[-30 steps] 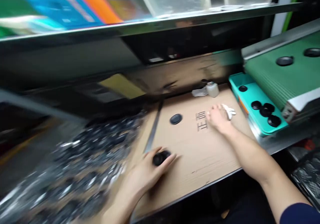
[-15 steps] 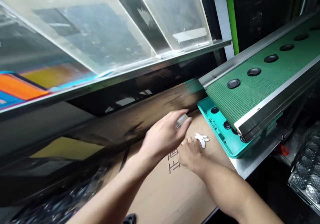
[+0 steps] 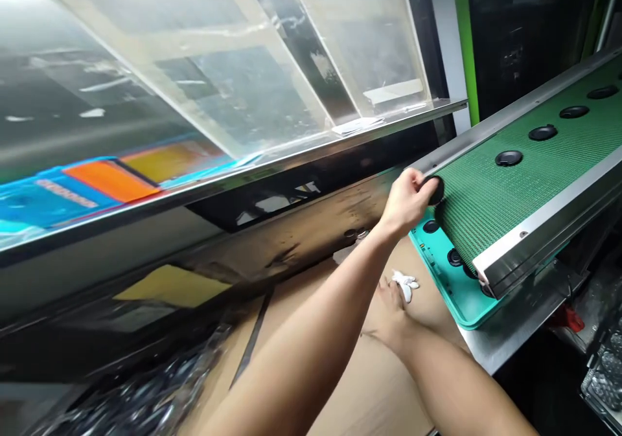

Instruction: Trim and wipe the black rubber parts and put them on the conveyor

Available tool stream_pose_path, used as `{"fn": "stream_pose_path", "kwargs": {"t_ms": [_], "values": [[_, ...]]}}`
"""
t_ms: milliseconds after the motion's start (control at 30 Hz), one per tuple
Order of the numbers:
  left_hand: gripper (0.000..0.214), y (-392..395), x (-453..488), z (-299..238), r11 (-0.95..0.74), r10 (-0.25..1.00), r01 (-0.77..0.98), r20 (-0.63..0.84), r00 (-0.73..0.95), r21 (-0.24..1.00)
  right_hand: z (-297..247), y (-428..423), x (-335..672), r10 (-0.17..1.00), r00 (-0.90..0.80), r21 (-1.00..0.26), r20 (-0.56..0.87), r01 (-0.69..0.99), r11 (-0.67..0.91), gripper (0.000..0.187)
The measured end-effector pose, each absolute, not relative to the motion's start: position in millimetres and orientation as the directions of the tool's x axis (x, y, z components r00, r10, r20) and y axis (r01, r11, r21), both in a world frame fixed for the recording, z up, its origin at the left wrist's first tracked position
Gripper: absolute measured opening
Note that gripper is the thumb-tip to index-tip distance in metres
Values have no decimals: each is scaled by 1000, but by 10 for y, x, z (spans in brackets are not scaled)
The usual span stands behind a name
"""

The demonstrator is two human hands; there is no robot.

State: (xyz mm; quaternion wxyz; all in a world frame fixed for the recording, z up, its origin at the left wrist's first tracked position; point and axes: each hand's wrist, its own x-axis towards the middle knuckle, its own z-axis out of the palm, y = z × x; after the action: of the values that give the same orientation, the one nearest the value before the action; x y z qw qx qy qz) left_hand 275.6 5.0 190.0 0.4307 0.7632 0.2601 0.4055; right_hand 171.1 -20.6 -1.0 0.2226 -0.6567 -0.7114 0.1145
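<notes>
My left hand (image 3: 408,199) reaches up to the near end of the green conveyor belt (image 3: 515,190) and its fingers are closed round a black round cap (image 3: 436,190) at the belt's edge. My right hand (image 3: 389,306) rests on the cardboard sheet (image 3: 369,378), mostly hidden behind my left forearm, beside a small white cloth (image 3: 404,285); its fingers do not show. More black caps (image 3: 508,158) ride in a row further up the belt. Under the belt's end sits a teal tray (image 3: 444,280) holding several black caps.
A clear acrylic cover (image 3: 233,73) and a metal shelf (image 3: 291,167) with blue and orange items (image 3: 87,186) run above the bench. Shiny plastic bags of dark parts (image 3: 140,397) lie at the lower left. A blister tray (image 3: 605,378) sits at the lower right.
My left hand left the cap on the cardboard, passed the back of the bench, and now grips a cap at the conveyor's end. The view swung up and right. My right hand stayed by the cloth.
</notes>
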Motion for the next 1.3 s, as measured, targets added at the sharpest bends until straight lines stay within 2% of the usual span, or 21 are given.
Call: {"fn": "stream_pose_path", "kwargs": {"t_ms": [100, 233, 300, 367, 467, 533, 600, 667, 767, 900, 1033, 1133, 1267, 1300], "values": [[40, -56, 1830, 1522, -163, 873, -187, 230, 429, 969, 75, -263, 1750, 986, -16, -432, 165, 898, 87, 36], [28, -129, 758, 779, 18, 992, -359, 29, 125, 933, 123, -282, 1782, 973, 44, -431, 226, 901, 60, 30], [18, -149, 465, 478, 106, 994, -479, -99, 40, 871, 118, -273, 1805, 958, 76, -454, 277, 889, 61, 28], [9, -162, 342, 287, 207, 975, -605, -210, 67, 768, 106, -248, 1820, 939, 104, -495, 329, 865, 78, 29], [32, -135, 332, 178, 328, 938, -726, -296, 179, 604, 76, -191, 1760, 906, 167, -611, 389, 783, 118, 39], [28, -85, 340, 163, 339, 932, -766, -307, 194, 546, 35, -182, 1630, 899, 191, -683, 393, 715, 146, 44], [21, -39, 322, 151, 308, 938, -804, -303, 168, 508, -23, -222, 1453, 901, 172, -705, 399, 685, 181, 42], [22, -19, 287, 135, 329, 929, -827, -312, 198, 457, -71, -288, 1286, 888, 94, -664, 450, 700, 262, 40], [38, -32, 243, 113, 441, 888, -817, -311, 339, 370, -62, -328, 1155, 838, -49, -537, 544, 747, 392, 39], [38, -32, 253, 94, 478, 875, -808, -270, 402, 344, 25, -252, 1176, 853, 29, -515, 521, 808, 286, 37], [39, 28, 284, 49, 499, 864, -807, -260, 432, 315, 25, -256, 1188, 849, -41, -460, 527, 826, 325, 38], [34, 67, 289, 4, 484, 870, -808, -289, 400, 338, 18, -280, 1174, 882, 31, -480, 469, 848, 225, 38], [34, 75, 288, -13, 484, 872, -801, -266, 410, 351, 44, -285, 1180, 887, -92, -423, 452, 854, 304, 42], [34, 70, 291, -7, 480, 875, -803, -263, 407, 353, 54, -281, 1189, 897, -76, -425, 434, 861, 279, 42]]}}
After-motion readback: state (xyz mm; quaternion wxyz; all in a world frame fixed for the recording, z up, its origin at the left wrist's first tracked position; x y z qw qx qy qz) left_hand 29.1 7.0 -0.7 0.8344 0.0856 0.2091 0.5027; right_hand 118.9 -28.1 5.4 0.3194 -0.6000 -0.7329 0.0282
